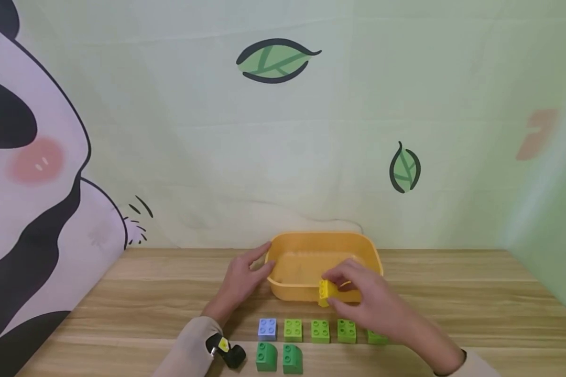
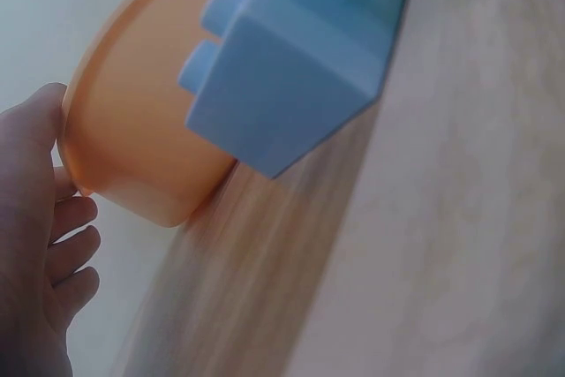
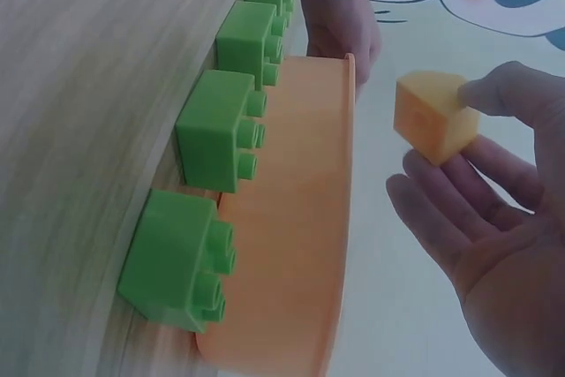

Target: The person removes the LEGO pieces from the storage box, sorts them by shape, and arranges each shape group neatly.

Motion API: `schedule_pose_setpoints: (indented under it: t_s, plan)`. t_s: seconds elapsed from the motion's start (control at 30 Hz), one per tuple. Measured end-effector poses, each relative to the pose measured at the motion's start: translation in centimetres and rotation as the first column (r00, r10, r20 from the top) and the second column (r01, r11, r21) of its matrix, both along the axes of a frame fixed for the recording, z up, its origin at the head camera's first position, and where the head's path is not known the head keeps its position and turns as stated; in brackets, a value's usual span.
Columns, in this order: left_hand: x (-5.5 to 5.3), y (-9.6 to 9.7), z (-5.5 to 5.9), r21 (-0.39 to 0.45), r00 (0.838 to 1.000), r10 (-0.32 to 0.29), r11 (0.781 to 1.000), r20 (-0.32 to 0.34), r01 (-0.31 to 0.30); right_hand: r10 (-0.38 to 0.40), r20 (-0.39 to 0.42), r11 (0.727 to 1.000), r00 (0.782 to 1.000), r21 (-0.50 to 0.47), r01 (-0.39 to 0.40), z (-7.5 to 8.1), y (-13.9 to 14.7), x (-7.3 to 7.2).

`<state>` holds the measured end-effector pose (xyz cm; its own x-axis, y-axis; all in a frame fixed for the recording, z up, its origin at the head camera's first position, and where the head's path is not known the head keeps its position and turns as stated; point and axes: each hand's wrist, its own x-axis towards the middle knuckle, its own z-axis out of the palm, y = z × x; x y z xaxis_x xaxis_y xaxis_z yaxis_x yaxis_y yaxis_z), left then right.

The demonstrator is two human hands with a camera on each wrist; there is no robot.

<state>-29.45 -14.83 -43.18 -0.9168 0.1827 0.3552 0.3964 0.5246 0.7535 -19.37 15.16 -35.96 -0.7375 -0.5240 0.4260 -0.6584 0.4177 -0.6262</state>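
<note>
An orange plastic basin [image 1: 306, 267] stands at the back of the table by the wall. My left hand [image 1: 238, 280] holds its left rim, thumb over the edge and the other fingers outside. Between the thumb and fingertips of my right hand [image 1: 374, 296] is a yellow toy brick [image 1: 327, 293], held over the basin's front rim. The right wrist view shows this yellow brick [image 3: 433, 112] raised above the rim. In front of the basin lie a blue brick [image 1: 267, 329] and a row of light green bricks [image 1: 319, 331], the rightmost partly hidden under my right arm.
Nearer to me, two dark green bricks with rounded sides [image 1: 266, 357] lie side by side. A black wrist device [image 1: 228, 352] is strapped at my left sleeve. Behind the wooden table [image 1: 453, 293] hangs a pale green cloth [image 1: 217, 157] printed with leaves and a panda.
</note>
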Motion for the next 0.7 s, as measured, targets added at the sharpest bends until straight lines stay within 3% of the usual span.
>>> schedule_pose_setpoints:
  t_s: [0.27,0.7]
  plan:
    - [-0.04,-0.04,-0.07,-0.002,1.000,0.004,1.000,-0.003,-0.005,0.004,0.103,0.996,0.995,0.085,-0.013,0.24,0.54,0.53]
    - [-0.06,0.01,-0.08,0.005,1.000,0.003,1.000,0.005,-0.003,0.103,0.232,0.982,0.967,0.131,-0.136,0.30,0.64,0.69]
